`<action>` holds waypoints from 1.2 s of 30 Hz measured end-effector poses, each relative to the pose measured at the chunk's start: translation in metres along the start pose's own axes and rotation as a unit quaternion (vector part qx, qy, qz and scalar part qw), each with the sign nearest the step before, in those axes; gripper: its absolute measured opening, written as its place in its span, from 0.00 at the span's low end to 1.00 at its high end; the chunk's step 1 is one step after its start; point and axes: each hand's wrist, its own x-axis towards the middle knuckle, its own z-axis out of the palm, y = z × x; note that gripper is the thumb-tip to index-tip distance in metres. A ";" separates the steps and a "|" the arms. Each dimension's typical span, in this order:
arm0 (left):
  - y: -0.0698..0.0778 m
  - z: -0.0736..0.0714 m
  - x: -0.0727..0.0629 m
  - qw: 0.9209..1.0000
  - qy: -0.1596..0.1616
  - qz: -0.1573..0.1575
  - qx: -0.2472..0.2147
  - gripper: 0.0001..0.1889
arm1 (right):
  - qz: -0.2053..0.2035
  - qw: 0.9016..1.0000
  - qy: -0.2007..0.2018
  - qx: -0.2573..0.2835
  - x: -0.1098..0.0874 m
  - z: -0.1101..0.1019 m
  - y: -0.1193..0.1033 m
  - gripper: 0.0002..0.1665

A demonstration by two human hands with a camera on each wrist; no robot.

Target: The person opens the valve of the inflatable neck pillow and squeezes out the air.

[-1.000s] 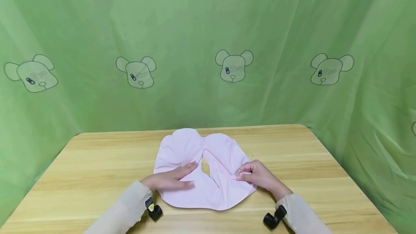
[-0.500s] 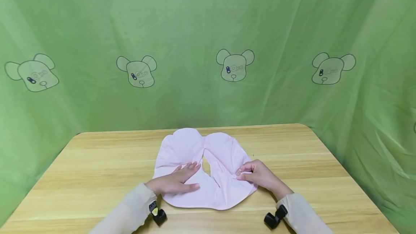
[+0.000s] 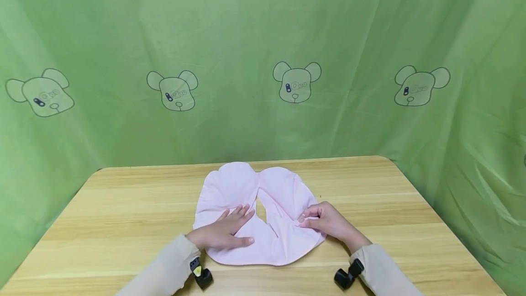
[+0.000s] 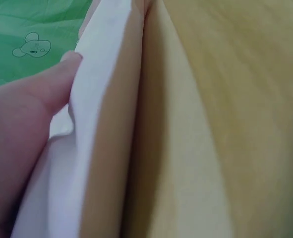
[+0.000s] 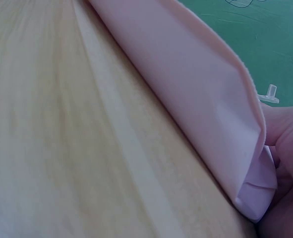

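A flat, pale pink fabric piece [image 3: 238, 184], which looks like a deflated neck pillow, lies wrinkled on the table, with a narrow gap near its middle. My left hand [image 3: 225, 229] rests on its left half, palm down, fingers spread. On the right half, the fingertips of my right hand [image 3: 326, 223] pinch the pillow. A small clear plastic valve [image 5: 270, 94] stands beside those fingers in the right wrist view. What lies between the right fingertips is partly hidden. The left wrist view shows the pillow's edge [image 4: 94, 99] raised a little off the table, beside the thumb.
The wooden table [image 3: 135, 209] reaches back to a green curtain [image 3: 234, 26] printed with bear heads. Black wrist cameras are strapped to both sleeves, the left one [image 3: 202, 278] and the right one [image 3: 344, 277] hanging low over the tabletop.
My left hand has slid slightly right and toward me across the pillow, its fingers spreading wider. The right hand keeps its pinch in nearly the same place.
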 end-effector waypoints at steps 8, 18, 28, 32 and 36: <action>0.002 0.002 0.001 0.999 0.004 -0.008 0.032 0.43 | -0.004 1.000 -0.001 -0.005 0.001 0.000 -0.001 0.07; 0.001 0.005 0.002 0.998 0.009 -0.014 0.055 0.46 | 0.002 1.000 -0.007 -0.003 0.001 0.001 -0.003 0.08; 0.002 0.004 0.002 0.998 0.007 -0.013 0.066 0.46 | 0.012 1.000 -0.004 -0.001 0.001 0.001 -0.003 0.09; 0.001 0.005 0.003 0.998 0.006 -0.013 0.068 0.46 | 0.011 1.000 -0.003 0.000 0.000 0.001 -0.002 0.09; 0.000 0.006 0.003 0.997 0.005 -0.011 0.077 0.46 | 0.009 1.000 -0.002 0.006 -0.001 0.000 -0.007 0.08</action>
